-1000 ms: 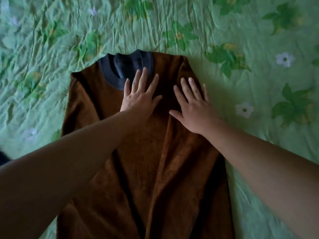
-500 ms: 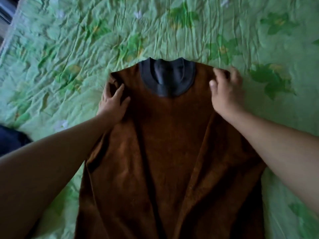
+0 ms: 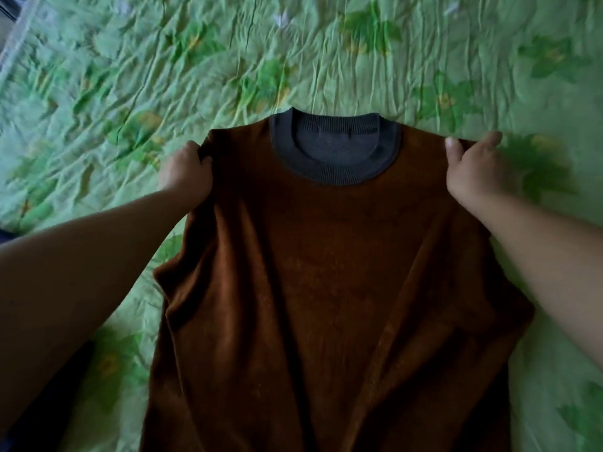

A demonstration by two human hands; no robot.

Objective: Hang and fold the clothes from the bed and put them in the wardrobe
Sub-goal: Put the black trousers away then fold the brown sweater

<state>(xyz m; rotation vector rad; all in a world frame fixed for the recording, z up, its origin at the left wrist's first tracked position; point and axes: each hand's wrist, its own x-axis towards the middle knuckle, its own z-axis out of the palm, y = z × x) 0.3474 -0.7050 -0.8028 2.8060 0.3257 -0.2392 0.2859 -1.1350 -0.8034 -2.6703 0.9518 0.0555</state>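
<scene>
Left hand and right hand each clench a shoulder of the brown velvety grey-collared sweater over the green floral bedsheet.

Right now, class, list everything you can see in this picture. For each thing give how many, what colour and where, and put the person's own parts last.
brown top: one, rust brown, middle of view, held by both shoulders over the bed
collar: one, dark grey ribbed, top centre of the brown top
bedspread: one, light green with darker leaves and pale flowers, crinkled, behind everything
dark thing: one, dark blue, lower left edge, mostly hidden by the left forearm; cannot tell what it is
left hand: one, bare forearm, grips the top's left shoulder
right hand: one, bare forearm, grips the top's right shoulder
</scene>
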